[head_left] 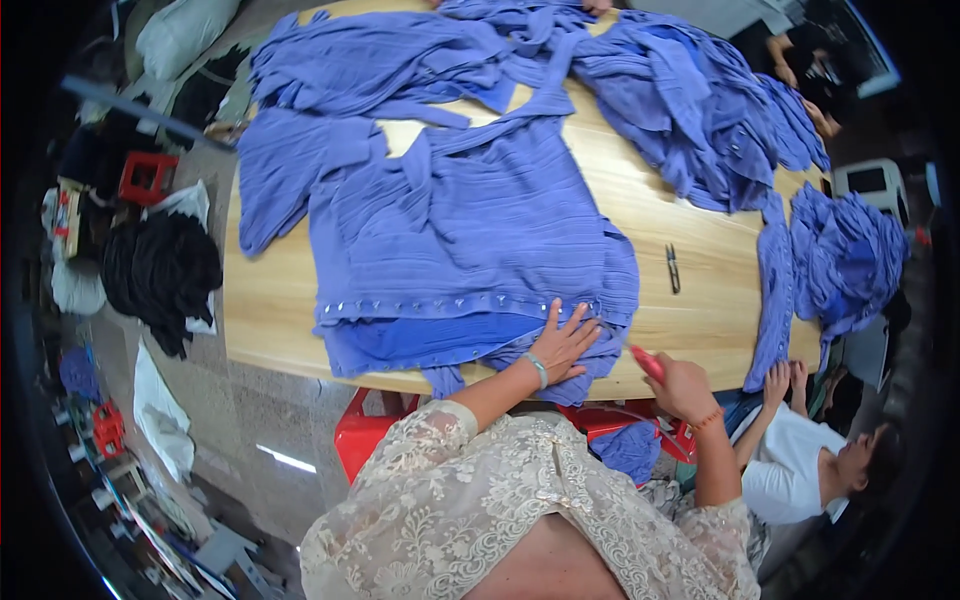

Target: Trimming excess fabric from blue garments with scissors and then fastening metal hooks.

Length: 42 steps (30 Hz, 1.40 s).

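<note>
A blue pleated garment (470,230) lies spread flat on the wooden table (270,300), with a row of small buttons along its near hem. My left hand (563,343) presses flat on the garment's lower right corner, fingers apart, a bracelet on the wrist. My right hand (682,388) hovers at the table's near edge just right of the garment, closed on a small red-handled tool (646,362). More blue garments (690,110) are heaped at the far end of the table.
Dark thread snips (673,268) lie on bare wood to the right. Another person in a white shirt (800,465) sits at lower right, hands on a blue garment pile (845,255). A red stool (362,432) stands under the table; black cloth (160,270) lies on the floor at left.
</note>
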Tool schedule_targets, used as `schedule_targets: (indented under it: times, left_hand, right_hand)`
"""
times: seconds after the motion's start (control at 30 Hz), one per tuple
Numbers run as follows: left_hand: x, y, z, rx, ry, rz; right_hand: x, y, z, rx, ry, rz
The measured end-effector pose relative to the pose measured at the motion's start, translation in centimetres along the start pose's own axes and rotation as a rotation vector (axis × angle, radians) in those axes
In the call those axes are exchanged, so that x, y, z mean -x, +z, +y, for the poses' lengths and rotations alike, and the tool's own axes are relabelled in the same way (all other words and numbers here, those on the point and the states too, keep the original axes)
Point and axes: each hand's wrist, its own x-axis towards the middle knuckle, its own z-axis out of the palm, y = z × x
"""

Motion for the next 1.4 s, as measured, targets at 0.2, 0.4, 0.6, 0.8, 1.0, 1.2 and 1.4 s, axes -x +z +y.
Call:
schedule_targets:
  times: [0.2,0.4,0.6,0.8,1.0,1.2,1.4]
  left_hand:
    - [-0.1,0.0,0.3,-0.002,0.001,-0.006]
    - [1.2,0.3,-0.8,0.332,0.007,0.094]
    - [12.1,-8.7,-9.0,0.379,-0.302,0.362]
    - [22.7,-8.0,-14.2,0.159,-0.582,0.265]
    - [23.5,-8.9,-15.7,0.412,-0.53,0.257]
    - [23.4,-13.5,-24.9,0.276,-0.565,0.527]
    - [21.0,-12.6,-31.1,0.045,-0.557,0.324]
  right_hand:
    - [1.1,0.0,-1.6,0.035,-0.045,0.012]
    - [-4.5,0.9,-9.8,-0.139,-0.379,-0.013]
    - [-5.5,1.3,-10.0,-0.23,-0.417,0.109]
    - [-7.8,0.2,-16.1,-0.108,-0.471,-0.203]
    - [-11.7,-1.0,-22.7,-0.172,-0.524,-0.283]
    - [-19.3,-2.8,-21.8,-0.17,-0.219,0.371]
    - [-30.4,-7.2,-21.9,-0.251,0.105,0.67]
